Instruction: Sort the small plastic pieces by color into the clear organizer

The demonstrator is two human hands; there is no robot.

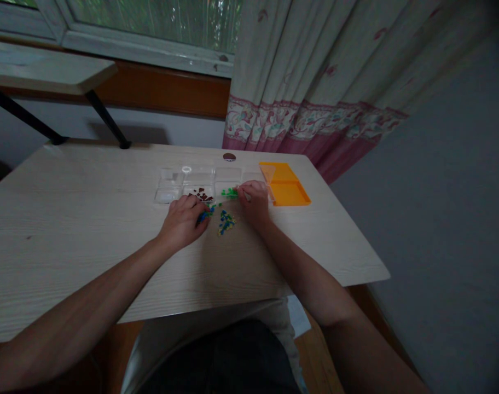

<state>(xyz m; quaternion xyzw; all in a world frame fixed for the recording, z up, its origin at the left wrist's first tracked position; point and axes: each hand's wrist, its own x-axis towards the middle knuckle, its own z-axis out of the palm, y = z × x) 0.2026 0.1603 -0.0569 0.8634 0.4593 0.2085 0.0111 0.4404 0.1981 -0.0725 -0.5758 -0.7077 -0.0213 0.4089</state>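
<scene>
My left hand (184, 220) rests on the table with thumb and fingers apart beside a loose pile of small blue and green pieces (207, 213), touching its edge. Held over the clear divided tray (227, 174), my right hand (254, 200) has its fingertips pinched together beside bright green pieces (230, 193) in one compartment. Whatever sits in that pinch is too small to make out. Dark brown pieces (201, 193) lie in the compartment just beyond my left hand. Between the hands is a second pile of blue, green and yellowish pieces (226, 221) on the tabletop.
An open orange case (289, 191) lies at the tray's right end. Behind the tray is a small brown round object (229, 157). A raised shelf (48, 68) on black legs stands at the back left. A patterned curtain (299, 98) hangs behind the table (110, 219).
</scene>
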